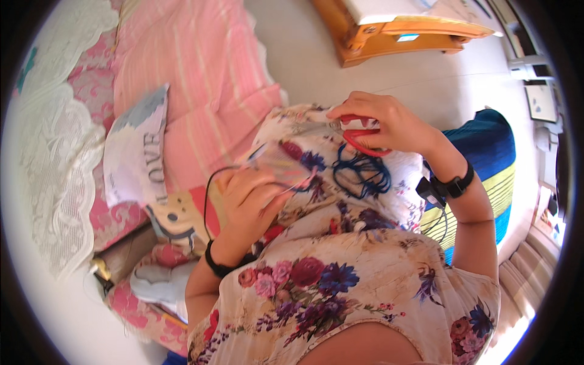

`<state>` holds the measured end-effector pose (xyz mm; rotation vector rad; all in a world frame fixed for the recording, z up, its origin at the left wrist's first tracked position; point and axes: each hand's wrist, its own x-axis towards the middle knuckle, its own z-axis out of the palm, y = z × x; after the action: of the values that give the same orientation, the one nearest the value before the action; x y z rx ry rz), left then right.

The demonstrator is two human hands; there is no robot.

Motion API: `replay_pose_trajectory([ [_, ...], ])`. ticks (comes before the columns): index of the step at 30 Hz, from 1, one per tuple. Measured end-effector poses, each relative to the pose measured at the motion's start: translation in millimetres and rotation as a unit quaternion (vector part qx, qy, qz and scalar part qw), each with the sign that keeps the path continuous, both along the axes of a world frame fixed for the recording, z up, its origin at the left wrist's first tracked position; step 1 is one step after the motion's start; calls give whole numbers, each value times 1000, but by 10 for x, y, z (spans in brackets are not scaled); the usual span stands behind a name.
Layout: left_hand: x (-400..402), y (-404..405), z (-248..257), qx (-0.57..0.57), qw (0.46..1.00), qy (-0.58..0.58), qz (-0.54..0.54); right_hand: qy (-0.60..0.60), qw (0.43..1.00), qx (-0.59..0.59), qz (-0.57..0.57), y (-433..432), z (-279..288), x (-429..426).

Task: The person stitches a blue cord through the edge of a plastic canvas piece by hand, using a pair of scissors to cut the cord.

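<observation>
My right hand holds a pair of scissors by its red handles, above my lap. Their grey blades point left and blur against the flowered dress. In my left hand is a thin, light, partly see-through piece with a pinkish edge; blur hides what it is. A short dark-blue strand shows at its lower right edge. On my lap, just below the scissors, lies a loose tangle of dark-blue yarn. The scissor blades are apart from the yarn tangle.
To the left is a sofa with a pink striped cover, a cushion bearing writing, and white lace cloth. A wooden table stands ahead. A blue and yellow-green striped cloth is at right. Black bands with cables circle both wrists.
</observation>
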<state>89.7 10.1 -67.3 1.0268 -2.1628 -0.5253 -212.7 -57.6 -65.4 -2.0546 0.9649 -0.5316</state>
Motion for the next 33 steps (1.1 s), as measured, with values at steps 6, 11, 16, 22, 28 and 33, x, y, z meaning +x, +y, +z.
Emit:
replay_pose_trajectory([
  [6, 7, -67, -10, 61, 997, 53, 7, 89, 952, -50, -288, -772, -462, -713],
  [11, -11, -82, -47, 228, 959, 164, 42, 179, 902, -175, -353, -1641, -916, -1245],
  [16, 64, -134, -85, 332, 895, 290, 66, 279, 861, -166, -391, -1996, -911, -1271],
  [22, 92, -206, -139, 373, 871, 313, 62, 486, 779, -329, -220, -2071, -982, -1373],
  [28, 118, -186, -147, 379, 863, 327, 72, 253, 905, -257, -225, -1164, -340, -677],
  [33, 108, -174, -151, 357, 877, 315, 60, 76, 989, -108, -71, -295, -188, -217],
])
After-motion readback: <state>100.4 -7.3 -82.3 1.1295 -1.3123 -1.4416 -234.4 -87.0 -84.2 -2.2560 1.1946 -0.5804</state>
